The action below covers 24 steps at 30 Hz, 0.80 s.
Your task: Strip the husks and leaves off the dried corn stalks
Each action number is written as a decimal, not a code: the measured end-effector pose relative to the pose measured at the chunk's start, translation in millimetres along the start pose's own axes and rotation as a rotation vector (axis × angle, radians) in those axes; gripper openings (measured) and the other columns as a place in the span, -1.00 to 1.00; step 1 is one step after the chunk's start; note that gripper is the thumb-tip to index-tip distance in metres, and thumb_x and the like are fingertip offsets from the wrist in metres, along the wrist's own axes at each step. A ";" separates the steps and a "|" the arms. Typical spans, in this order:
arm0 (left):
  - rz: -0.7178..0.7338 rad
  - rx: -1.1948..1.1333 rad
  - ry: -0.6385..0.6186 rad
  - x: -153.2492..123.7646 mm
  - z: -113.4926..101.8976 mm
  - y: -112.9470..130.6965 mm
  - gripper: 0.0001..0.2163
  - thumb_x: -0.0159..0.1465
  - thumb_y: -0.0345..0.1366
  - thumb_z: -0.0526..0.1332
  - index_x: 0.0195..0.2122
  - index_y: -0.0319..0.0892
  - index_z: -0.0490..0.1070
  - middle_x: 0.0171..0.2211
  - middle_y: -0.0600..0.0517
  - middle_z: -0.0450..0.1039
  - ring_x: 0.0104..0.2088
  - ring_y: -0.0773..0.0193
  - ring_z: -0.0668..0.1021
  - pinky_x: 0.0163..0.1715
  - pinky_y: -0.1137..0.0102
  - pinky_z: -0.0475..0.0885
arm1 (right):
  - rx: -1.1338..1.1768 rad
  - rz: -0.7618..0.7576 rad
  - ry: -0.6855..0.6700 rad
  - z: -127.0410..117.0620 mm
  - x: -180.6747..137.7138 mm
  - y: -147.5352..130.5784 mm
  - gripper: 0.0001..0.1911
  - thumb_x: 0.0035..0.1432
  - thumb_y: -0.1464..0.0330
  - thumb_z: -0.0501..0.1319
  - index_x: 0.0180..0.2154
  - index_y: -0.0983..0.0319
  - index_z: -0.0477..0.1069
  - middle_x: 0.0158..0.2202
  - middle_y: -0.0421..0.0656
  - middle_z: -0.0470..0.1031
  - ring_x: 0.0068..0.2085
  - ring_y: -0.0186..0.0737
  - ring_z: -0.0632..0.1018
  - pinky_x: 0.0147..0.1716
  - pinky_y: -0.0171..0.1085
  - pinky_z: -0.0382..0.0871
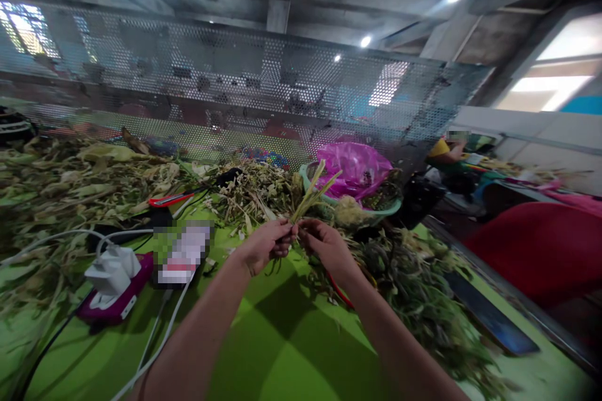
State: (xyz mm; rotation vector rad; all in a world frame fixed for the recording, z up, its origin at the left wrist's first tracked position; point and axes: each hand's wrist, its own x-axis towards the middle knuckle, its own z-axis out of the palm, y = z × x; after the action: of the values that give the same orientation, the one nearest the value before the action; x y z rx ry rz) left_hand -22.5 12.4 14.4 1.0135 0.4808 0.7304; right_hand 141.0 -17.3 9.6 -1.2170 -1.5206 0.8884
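Both my hands meet above the green tabletop [263, 351]. My left hand [270, 243] is closed around a small bunch of pale green plant stalks [313, 193], which point up and away from me. Close beside it, my right hand [322, 243] has its thumb and fingers pinched together at the base of the bunch. What exactly the right fingertips grip is too small to make out. A heap of dried plant cuttings [261, 191] lies just beyond my hands. To the right spreads a pile of greener leafy stems [418, 294].
Behind my hands stands a light green basin [392, 208] holding a pink plastic bag [355, 169]. On the left are a purple power strip [134, 291], a phone [185, 250] and white cables. A dark phone [493, 313] lies right. Perforated metal mesh [235, 88] rises behind; a person [446, 150] sits far right.
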 end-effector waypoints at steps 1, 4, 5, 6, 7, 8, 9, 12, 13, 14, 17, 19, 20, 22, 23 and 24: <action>0.010 0.046 0.045 1.1 -0.3 -0.4 -0.84 0.21 -0.24 0.14 -0.39 -0.23 0.26 -0.58 0.19 0.08 -0.66 0.54 0.02 -0.63 0.52 -0.13 | -0.100 -0.060 0.025 -0.5 -0.3 -0.3 -0.80 0.11 0.24 0.20 -0.26 0.21 0.45 -0.35 -0.18 0.52 -0.36 -0.23 0.48 -0.32 -0.27 0.35; 0.046 0.275 0.206 5.9 -1.7 -4.3 -0.85 0.24 -0.27 0.07 -0.44 -0.20 0.22 -0.59 0.18 0.07 -0.64 0.48 0.08 -0.62 0.50 -0.08 | -0.376 -0.218 0.058 -0.5 -4.0 -5.0 -0.82 0.20 0.29 0.13 -0.25 0.17 0.48 -0.27 -0.16 0.56 -0.24 -0.18 0.52 -0.20 -0.25 0.34; 0.074 0.369 0.254 7.8 -2.6 -6.2 -0.83 0.25 -0.27 0.05 -0.47 -0.19 0.19 -0.60 0.18 0.06 -0.62 0.46 0.10 -0.60 0.49 -0.04 | -0.466 -0.258 0.062 0.0 -5.9 -7.2 -0.81 0.22 0.31 0.11 -0.23 0.16 0.48 -0.25 -0.16 0.56 -0.23 -0.17 0.53 -0.19 -0.25 0.33; 0.110 0.465 0.291 9.8 -3.6 -8.4 -0.81 0.26 -0.28 0.05 -0.50 -0.18 0.17 -0.60 0.17 0.06 -0.60 0.44 0.13 -0.58 0.48 0.00 | -0.558 -0.297 0.065 0.7 -7.8 -9.3 -0.80 0.24 0.32 0.09 -0.22 0.16 0.48 -0.24 -0.14 0.57 -0.22 -0.17 0.53 -0.18 -0.26 0.33; 0.150 0.557 0.317 11.6 -4.7 -10.6 -0.80 0.26 -0.29 0.04 -0.51 -0.17 0.15 -0.59 0.16 0.09 -0.56 0.42 0.17 -0.55 0.47 0.05 | -0.651 -0.335 0.066 1.7 -9.6 -11.3 -0.80 0.25 0.33 0.08 -0.22 0.16 0.48 -0.24 -0.13 0.57 -0.22 -0.16 0.53 -0.18 -0.26 0.32; 0.191 0.643 0.340 13.2 -5.8 -12.8 -0.80 0.27 -0.30 0.03 -0.52 -0.17 0.15 -0.56 0.14 0.13 -0.53 0.40 0.20 -0.51 0.47 0.10 | -0.743 -0.370 0.069 3.0 -11.4 -13.0 -0.80 0.26 0.35 0.07 -0.23 0.16 0.48 -0.25 -0.11 0.57 -0.23 -0.15 0.53 -0.19 -0.26 0.30; 0.224 0.721 0.363 14.3 -6.8 -14.8 -0.80 0.27 -0.31 0.02 -0.51 -0.17 0.15 -0.54 0.13 0.17 -0.49 0.38 0.23 -0.46 0.46 0.13 | -0.831 -0.399 0.075 4.6 -13.0 -14.5 -0.79 0.26 0.36 0.07 -0.25 0.17 0.48 -0.27 -0.09 0.56 -0.24 -0.14 0.53 -0.20 -0.25 0.29; 0.260 0.915 0.415 14.3 -7.6 -18.9 -0.81 0.29 -0.31 -0.01 -0.48 -0.17 0.17 -0.47 0.09 0.26 -0.42 0.33 0.29 -0.38 0.43 0.17 | -1.038 -0.448 0.070 10.0 -17.3 -17.9 -0.78 0.27 0.42 0.04 -0.30 0.22 0.47 -0.39 -0.09 0.53 -0.32 -0.14 0.50 -0.28 -0.25 0.24; 0.264 0.970 0.423 13.1 -6.9 -19.3 -0.82 0.29 -0.30 -0.01 -0.46 -0.16 0.17 -0.46 0.09 0.28 -0.41 0.33 0.30 -0.38 0.42 0.18 | -1.084 -0.460 0.065 11.7 -18.3 -18.5 -0.78 0.26 0.44 0.04 -0.32 0.23 0.46 -0.42 -0.10 0.51 -0.35 -0.15 0.48 -0.31 -0.25 0.22; 0.268 1.024 0.425 11.3 -5.7 -19.2 -0.82 0.30 -0.30 -0.02 -0.45 -0.16 0.18 -0.45 0.08 0.30 -0.41 0.32 0.31 -0.38 0.42 0.18 | -1.115 -0.472 0.059 13.1 -19.1 -18.7 -0.78 0.25 0.46 0.04 -0.34 0.25 0.46 -0.45 -0.11 0.49 -0.37 -0.16 0.47 -0.33 -0.25 0.20; 0.289 1.218 0.422 5.1 -0.2 -16.7 -0.80 0.32 -0.33 -0.06 -0.43 -0.18 0.23 -0.42 0.02 0.37 -0.41 0.29 0.35 -0.37 0.40 0.20 | -1.105 -0.510 0.032 13.7 -18.8 -16.7 -0.79 0.23 0.49 0.05 -0.33 0.25 0.45 -0.44 -0.11 0.50 -0.37 -0.16 0.47 -0.34 -0.26 0.20; 0.307 1.354 0.410 2.0 3.7 -14.8 -0.78 0.32 -0.36 -0.08 -0.41 -0.19 0.27 -0.39 -0.02 0.39 -0.38 0.26 0.38 -0.33 0.37 0.23 | -1.014 -0.536 0.033 10.6 -16.3 -13.9 -0.79 0.23 0.49 0.05 -0.28 0.24 0.46 -0.38 -0.10 0.53 -0.32 -0.16 0.49 -0.29 -0.26 0.23; 0.313 1.414 0.393 1.1 5.4 -14.2 -0.78 0.32 -0.37 -0.08 -0.39 -0.20 0.30 -0.36 -0.04 0.41 -0.35 0.24 0.40 -0.30 0.37 0.24 | -0.951 -0.533 0.041 8.3 -14.7 -12.8 -0.79 0.23 0.48 0.05 -0.27 0.23 0.47 -0.35 -0.10 0.54 -0.30 -0.16 0.50 -0.27 -0.27 0.25; 0.314 1.514 0.347 0.7 8.2 -14.0 -0.77 0.32 -0.39 -0.09 -0.30 -0.20 0.35 -0.28 -0.07 0.43 -0.28 0.21 0.44 -0.26 0.36 0.27 | -0.816 -0.486 0.072 2.4 -11.0 -11.6 -0.80 0.24 0.43 0.07 -0.28 0.21 0.47 -0.33 -0.12 0.54 -0.28 -0.18 0.51 -0.25 -0.28 0.28; 0.306 1.552 0.323 1.0 9.5 -14.4 -0.76 0.32 -0.40 -0.10 -0.25 -0.20 0.36 -0.25 -0.08 0.43 -0.27 0.21 0.45 -0.25 0.36 0.28 | -0.757 -0.449 0.088 -0.7 -9.3 -11.7 -0.81 0.25 0.41 0.08 -0.30 0.20 0.46 -0.33 -0.14 0.54 -0.29 -0.19 0.51 -0.26 -0.29 0.29; 0.297 1.579 0.300 1.6 10.7 -14.9 -0.75 0.33 -0.39 -0.10 -0.21 -0.19 0.37 -0.23 -0.09 0.43 -0.26 0.21 0.46 -0.24 0.36 0.29 | -0.708 -0.413 0.103 -3.9 -7.7 -12.0 -0.82 0.25 0.39 0.08 -0.31 0.20 0.46 -0.34 -0.14 0.54 -0.29 -0.19 0.51 -0.27 -0.30 0.30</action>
State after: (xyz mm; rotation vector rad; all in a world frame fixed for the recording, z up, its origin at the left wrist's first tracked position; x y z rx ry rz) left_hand -9.5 2.4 6.0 2.4922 1.2596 0.7006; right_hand 141.8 -27.7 20.1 -1.3202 -1.9795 -0.0051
